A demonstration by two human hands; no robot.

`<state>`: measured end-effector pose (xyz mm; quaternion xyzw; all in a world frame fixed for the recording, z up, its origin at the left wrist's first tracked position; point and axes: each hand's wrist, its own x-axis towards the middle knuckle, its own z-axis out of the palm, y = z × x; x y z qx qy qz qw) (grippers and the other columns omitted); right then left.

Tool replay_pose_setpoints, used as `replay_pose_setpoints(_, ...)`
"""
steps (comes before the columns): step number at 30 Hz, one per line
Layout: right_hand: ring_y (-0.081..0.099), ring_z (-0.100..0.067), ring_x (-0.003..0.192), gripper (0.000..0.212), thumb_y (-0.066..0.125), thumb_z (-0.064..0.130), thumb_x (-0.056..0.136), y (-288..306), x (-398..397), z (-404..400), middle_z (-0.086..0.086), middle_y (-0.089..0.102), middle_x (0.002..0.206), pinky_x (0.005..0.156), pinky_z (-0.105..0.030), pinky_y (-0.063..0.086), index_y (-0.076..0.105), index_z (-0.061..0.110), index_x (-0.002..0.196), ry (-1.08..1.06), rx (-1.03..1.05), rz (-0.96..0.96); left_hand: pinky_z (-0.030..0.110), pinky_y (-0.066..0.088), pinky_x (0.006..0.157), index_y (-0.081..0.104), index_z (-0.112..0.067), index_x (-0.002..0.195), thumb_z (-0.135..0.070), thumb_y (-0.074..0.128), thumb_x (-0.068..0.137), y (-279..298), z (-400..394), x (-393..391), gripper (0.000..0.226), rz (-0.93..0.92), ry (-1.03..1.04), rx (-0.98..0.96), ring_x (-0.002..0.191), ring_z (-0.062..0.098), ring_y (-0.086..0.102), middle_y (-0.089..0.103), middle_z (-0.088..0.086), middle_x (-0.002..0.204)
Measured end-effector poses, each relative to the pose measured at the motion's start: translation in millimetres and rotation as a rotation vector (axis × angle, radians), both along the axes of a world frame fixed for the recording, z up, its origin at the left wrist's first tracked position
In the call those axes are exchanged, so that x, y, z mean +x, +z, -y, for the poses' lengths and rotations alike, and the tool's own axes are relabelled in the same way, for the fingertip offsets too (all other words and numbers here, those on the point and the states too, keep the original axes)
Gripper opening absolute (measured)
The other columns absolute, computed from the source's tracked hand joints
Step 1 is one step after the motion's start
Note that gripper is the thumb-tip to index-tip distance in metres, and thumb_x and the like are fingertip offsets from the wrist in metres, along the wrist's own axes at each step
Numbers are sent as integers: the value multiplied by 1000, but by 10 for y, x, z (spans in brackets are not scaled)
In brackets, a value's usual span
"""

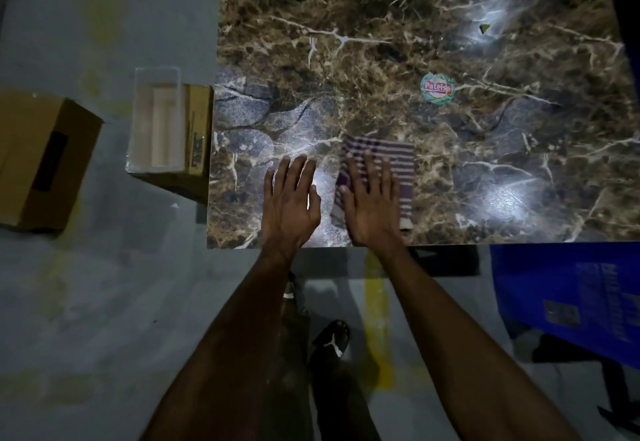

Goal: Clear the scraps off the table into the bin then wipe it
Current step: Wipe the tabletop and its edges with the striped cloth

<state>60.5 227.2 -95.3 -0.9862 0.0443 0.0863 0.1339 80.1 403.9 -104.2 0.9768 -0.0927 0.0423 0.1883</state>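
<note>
a dim storeroom or back room of a home or shop, not a lived-in room. the floor [104, 267] is bare grey concrete, stained with yellow paint. cardboard boxes sit on it: a closed box [41, 160] at left, and an open box [187, 136] just beside the table holding a white tray [157, 118]. a blue crate [568, 295] stands at right. the table [381, 42] has a marble-look top with a round sticker [437, 88] on it.

A single head-worn camera looks steeply down and forward at the marble table [433, 60], close above its near edge. The table fills twelve to three o'clock; dim grey floor [86, 285], perhaps concrete, takes the rest.
</note>
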Motion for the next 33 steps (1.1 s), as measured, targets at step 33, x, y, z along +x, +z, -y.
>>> replay_pose_setpoints(33,-1,-34,160,62,8,54,108,-46,69,-148,-4,5,174,128,-55,10,9,31,167,157,24,67,44,14,129,45,-21,154,-31,36,104,-64,-49,-19,52,12,-8,-57,153,21,31,42,1,161)
